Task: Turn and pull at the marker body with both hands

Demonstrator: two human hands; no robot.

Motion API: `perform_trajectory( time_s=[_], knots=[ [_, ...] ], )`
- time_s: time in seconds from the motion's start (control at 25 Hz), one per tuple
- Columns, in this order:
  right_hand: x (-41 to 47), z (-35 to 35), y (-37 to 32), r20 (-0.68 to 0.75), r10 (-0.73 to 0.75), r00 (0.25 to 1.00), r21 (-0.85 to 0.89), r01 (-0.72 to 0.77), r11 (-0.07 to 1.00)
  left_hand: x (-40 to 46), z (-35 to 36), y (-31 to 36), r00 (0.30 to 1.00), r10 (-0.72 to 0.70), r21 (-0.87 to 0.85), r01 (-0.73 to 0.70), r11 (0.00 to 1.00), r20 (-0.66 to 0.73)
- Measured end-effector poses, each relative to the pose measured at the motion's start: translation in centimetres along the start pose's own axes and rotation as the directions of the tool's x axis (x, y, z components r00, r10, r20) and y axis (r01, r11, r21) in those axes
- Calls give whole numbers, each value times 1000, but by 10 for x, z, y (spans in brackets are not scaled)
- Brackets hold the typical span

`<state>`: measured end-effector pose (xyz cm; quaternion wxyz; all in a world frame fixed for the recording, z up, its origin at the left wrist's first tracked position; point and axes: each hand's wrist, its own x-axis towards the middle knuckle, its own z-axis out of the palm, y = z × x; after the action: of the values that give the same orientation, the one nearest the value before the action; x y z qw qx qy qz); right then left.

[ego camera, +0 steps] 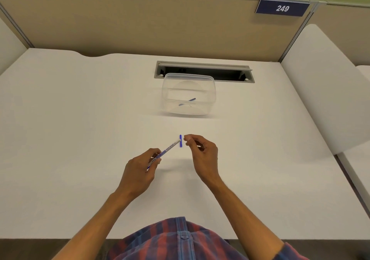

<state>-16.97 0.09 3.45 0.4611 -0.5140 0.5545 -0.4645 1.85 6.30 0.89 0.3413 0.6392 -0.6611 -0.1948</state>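
**Desk:** What do you have, left to right, taking the marker as the landmark?

**Me:** I see the left hand (140,167) with its fingers (155,154) curled round the rear half of the whiteboard marker (165,152), lifted over the white tabletop (70,119). The barrel slants up and to the right. At its front end a blue cap (180,140) stands crosswise, touching or just off the tip; I cannot tell which. Just right of the marker's tip is my right hand (202,153), thumb and forefinger pressed together beside the cap, possibly pinching its edge; the contact is hidden.

**Desk:** How will it handle?

**Me:** I judge it light, stiff and smooth plastic, so a firm pinch at mid-barrel suits it; the cap is small and could slip, so take it by its sides.

**Desk:** Anything beyond?

**Me:** Well beyond the marker's tip sits a clear plastic container (189,94) with a blue stick (187,102) inside, before a cable slot (204,71).
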Motion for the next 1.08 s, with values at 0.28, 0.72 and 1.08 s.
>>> perform_trajectory(
  time_s=[0.28, 0.72, 1.08],
  knots=[
    [31, 9, 44, 22, 131, 991, -411, -111, 905, 7, -2, 2, 997, -81, -111, 78, 991, -22],
    [48, 27, 45, 26, 119, 993, -648, -74, 758, 16, -5, -14, 997, -54, -77, 50, 996, -51],
    [29, -4, 20, 42, 87, 995, -112, -82, 990, 21, -10, -15, 994, -11, -70, 4, 998, -105]
  ],
)
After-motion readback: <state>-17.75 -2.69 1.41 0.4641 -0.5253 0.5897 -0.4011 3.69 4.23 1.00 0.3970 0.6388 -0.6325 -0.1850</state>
